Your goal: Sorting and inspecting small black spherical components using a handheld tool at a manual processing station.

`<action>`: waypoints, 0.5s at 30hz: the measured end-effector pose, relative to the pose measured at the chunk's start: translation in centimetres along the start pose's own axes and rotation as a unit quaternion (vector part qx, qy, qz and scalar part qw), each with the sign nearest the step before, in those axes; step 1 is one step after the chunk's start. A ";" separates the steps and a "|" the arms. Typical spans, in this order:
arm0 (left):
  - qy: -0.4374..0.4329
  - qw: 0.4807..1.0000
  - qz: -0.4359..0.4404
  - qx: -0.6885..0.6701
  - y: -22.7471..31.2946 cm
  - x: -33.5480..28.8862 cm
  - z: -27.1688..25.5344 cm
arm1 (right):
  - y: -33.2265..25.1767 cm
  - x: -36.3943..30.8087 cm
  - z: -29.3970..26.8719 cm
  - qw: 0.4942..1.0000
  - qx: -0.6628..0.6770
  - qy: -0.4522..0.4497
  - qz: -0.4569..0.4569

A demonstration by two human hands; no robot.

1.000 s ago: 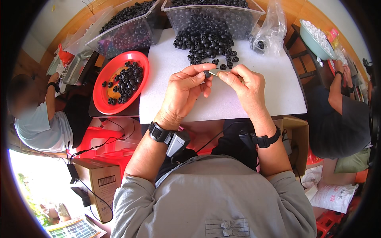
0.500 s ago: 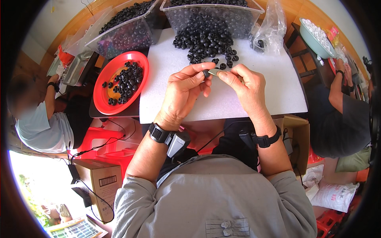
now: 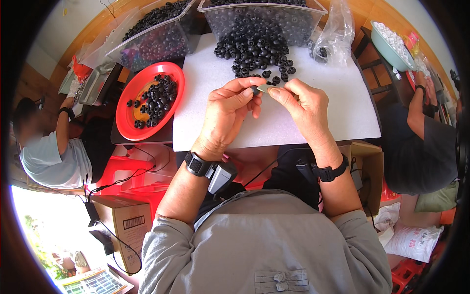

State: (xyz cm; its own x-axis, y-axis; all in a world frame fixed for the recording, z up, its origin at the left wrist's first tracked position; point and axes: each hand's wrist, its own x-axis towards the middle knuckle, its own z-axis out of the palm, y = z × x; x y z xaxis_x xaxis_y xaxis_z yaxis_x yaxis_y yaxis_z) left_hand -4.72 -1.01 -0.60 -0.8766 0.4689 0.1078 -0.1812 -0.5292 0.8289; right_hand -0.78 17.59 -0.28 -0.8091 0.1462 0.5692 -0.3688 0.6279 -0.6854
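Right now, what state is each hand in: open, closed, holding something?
Left hand: closed, pinching a small black bead.
Right hand: closed, pinching a thin pale strip.

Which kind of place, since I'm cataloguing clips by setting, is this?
Probably a small handwork shop: clear tubs and a red dish hold many black, beadlike pieces, and one person appears busy on the left, another person on the right.

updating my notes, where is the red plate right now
The red plate sits left in the head view, by the left edge of the white mat, in front of the left clear bin.
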 end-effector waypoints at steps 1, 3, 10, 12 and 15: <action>0.005 1.000 0.002 -0.001 0.0 0.0 0.0 | -0.1 0.0 0.0 1.000 -0.006 -0.003 -0.004; 0.007 1.000 -0.003 0.002 0.0 0.0 -0.1 | -0.1 0.1 -0.1 1.000 -0.016 -0.007 -0.011; 0.007 1.000 -0.021 -0.011 0.0 0.1 -0.5 | 0.0 0.1 0.0 0.998 -0.045 -0.010 -0.042; 0.009 1.000 -0.023 -0.007 0.0 0.0 -0.4 | 0.0 0.0 0.0 0.998 -0.045 -0.009 -0.044; 0.007 1.000 -0.022 -0.002 0.2 -0.1 -0.2 | 0.0 0.1 -0.1 0.998 -0.044 -0.011 -0.047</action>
State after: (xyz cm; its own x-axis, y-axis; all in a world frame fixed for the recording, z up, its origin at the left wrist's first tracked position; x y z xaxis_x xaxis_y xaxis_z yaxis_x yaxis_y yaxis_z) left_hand -4.76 -1.30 -0.58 -0.8739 0.4818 0.0643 -0.2209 -0.5116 0.8303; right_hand -0.75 17.67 -0.17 -0.7834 0.0669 0.6179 -0.4030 0.7022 -0.5870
